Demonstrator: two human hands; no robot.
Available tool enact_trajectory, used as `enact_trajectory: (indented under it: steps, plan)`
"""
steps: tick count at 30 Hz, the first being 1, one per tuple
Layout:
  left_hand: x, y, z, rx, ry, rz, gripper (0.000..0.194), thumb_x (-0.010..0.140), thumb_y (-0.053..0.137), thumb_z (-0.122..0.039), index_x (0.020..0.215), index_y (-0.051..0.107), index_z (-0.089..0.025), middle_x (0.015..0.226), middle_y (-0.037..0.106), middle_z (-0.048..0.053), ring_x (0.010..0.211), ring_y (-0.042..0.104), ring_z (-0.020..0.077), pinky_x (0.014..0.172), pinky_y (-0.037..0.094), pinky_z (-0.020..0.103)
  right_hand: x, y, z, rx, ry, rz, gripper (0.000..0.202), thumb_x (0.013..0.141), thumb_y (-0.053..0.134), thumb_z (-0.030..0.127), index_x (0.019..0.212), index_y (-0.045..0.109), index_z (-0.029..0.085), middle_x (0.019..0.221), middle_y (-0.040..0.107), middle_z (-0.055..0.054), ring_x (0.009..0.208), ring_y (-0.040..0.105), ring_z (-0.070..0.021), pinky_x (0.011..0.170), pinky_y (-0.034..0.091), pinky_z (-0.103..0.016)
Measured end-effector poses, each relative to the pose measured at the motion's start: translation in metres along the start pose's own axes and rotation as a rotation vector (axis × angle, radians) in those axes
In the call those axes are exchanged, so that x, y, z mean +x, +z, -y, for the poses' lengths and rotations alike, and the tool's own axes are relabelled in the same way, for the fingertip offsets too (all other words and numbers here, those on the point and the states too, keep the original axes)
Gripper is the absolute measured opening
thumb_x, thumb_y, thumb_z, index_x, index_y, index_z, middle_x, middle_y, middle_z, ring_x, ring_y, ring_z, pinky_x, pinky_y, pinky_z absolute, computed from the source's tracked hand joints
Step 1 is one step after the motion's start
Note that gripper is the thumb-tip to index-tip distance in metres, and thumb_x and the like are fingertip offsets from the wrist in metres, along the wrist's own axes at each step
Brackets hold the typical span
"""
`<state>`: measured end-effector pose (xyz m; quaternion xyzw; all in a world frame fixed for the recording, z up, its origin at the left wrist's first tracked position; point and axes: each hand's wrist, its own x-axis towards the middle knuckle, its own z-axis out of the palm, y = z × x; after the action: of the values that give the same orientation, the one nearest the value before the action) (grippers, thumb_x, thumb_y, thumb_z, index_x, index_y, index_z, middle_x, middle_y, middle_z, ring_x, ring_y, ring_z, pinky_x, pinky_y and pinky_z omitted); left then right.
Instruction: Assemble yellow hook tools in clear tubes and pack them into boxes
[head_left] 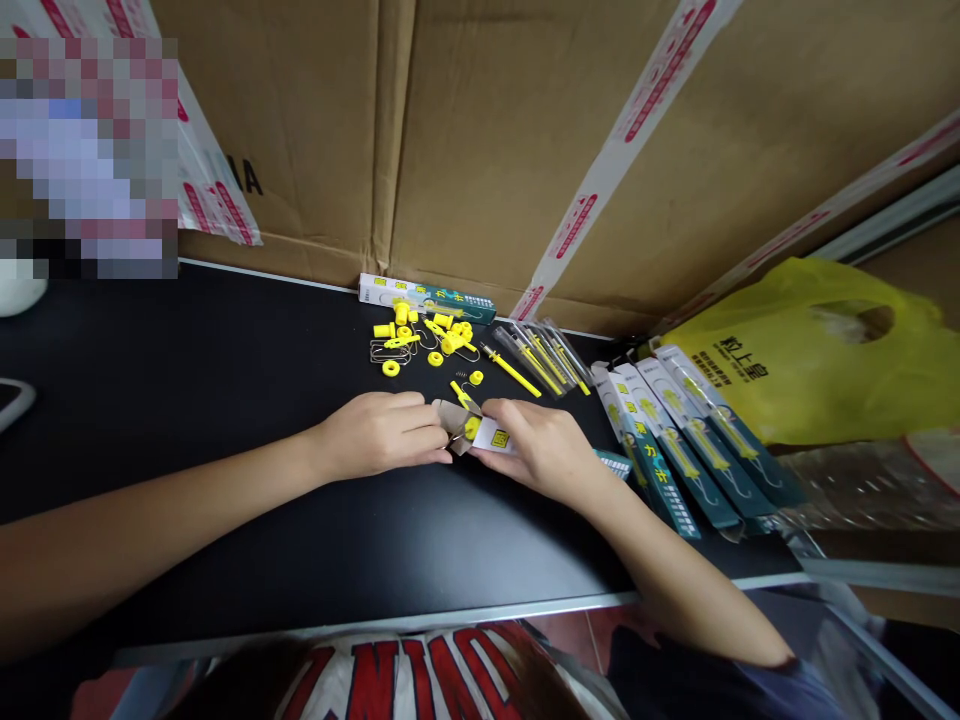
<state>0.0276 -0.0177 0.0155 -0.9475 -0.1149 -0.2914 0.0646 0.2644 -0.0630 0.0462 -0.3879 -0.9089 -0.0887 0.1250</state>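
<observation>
A slim spring scale box [495,436], white at this end and green farther along, lies in the grip of my right hand [544,448]. The box's near end stands open with its grey-brown flaps [450,414] folded out, and a yellow plastic end [472,428] shows inside. My left hand [386,435] is closed, its fingertips pinching at the flaps; the exact contact is partly hidden. Just beyond lie a yellow hook piece [460,394], a yellow ring [477,378] and a small spring.
Behind my hands are loose yellow parts [450,340], metal hooks [386,352], clear tubes [551,360] and another box [427,297]. Several packed boxes [690,440] line the right, beside a yellow bag [817,350]. Cardboard [487,150] walls the back of the black table [225,560].
</observation>
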Motion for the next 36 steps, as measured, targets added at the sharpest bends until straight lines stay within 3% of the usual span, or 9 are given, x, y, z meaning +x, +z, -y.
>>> enact_trajectory:
  steps: [9,13,20,25,28,32,36]
  plan:
    - [0.007,-0.001,-0.007,-0.435,-0.372,0.032,0.028,0.097,0.035,-0.022,0.087,0.060,-0.015,0.080,0.062,0.003,0.076,0.056,0.0130,0.071,0.043,0.024,0.000,-0.003,0.003,0.012,-0.014,0.011,0.030,0.094,0.042,0.045,0.098,0.050,0.016,0.081,0.067,-0.007,0.067,0.063,-0.0186,0.056,0.042,-0.026]
    - [0.008,-0.001,-0.012,-0.473,-0.386,0.023,0.027,0.097,0.036,-0.022,0.084,0.059,-0.015,0.076,0.061,0.001,0.073,0.056,0.0120,0.068,0.043,0.022,0.000,-0.003,0.005,0.011,-0.028,0.016,0.029,0.094,0.042,0.042,0.099,0.051,0.016,0.084,0.068,-0.009,0.071,0.065,-0.0195,0.056,0.043,-0.026]
    - [0.009,0.002,-0.024,-0.242,-0.349,0.065,0.029,0.097,0.037,-0.022,0.087,0.063,-0.017,0.079,0.058,0.001,0.073,0.055,0.0128,0.067,0.043,0.023,0.001,0.004,0.013,0.010,-0.041,0.011,0.029,0.094,0.043,0.042,0.100,0.051,0.015,0.082,0.068,-0.008,0.071,0.064,-0.0195,0.058,0.044,-0.027]
    - [0.012,-0.003,-0.032,-0.223,-0.436,0.098,0.029,0.095,0.040,-0.023,0.079,0.063,-0.018,0.081,0.049,0.000,0.067,0.050,0.0100,0.060,0.040,0.021,0.001,0.006,0.015,0.010,-0.040,0.014,0.029,0.094,0.045,0.042,0.103,0.051,0.015,0.086,0.068,-0.008,0.074,0.065,-0.0197,0.060,0.044,-0.028]
    - [0.012,-0.004,-0.030,-0.312,-0.484,0.106,0.025,0.095,0.042,-0.023,0.087,0.065,-0.018,0.086,0.053,0.001,0.072,0.053,0.0110,0.065,0.043,0.023,0.002,0.006,0.013,0.009,-0.017,0.033,0.030,0.093,0.047,0.042,0.105,0.051,0.015,0.085,0.068,-0.008,0.075,0.065,-0.0200,0.061,0.044,-0.028]
    - [0.010,0.000,-0.025,-0.464,-0.545,0.035,0.021,0.094,0.044,-0.020,0.096,0.064,-0.018,0.092,0.060,0.003,0.083,0.059,0.0129,0.077,0.047,0.026,0.002,0.008,0.010,0.003,0.002,0.054,0.031,0.093,0.047,0.043,0.105,0.052,0.016,0.084,0.067,-0.007,0.076,0.064,-0.0197,0.060,0.044,-0.027]
    - [0.008,0.004,-0.026,-0.418,-0.464,0.054,0.022,0.094,0.045,-0.019,0.090,0.066,-0.017,0.092,0.061,0.004,0.086,0.058,0.0145,0.077,0.046,0.027,0.002,0.009,0.008,-0.010,-0.013,0.039,0.030,0.093,0.046,0.041,0.105,0.053,0.015,0.086,0.068,-0.008,0.077,0.064,-0.0200,0.062,0.044,-0.028]
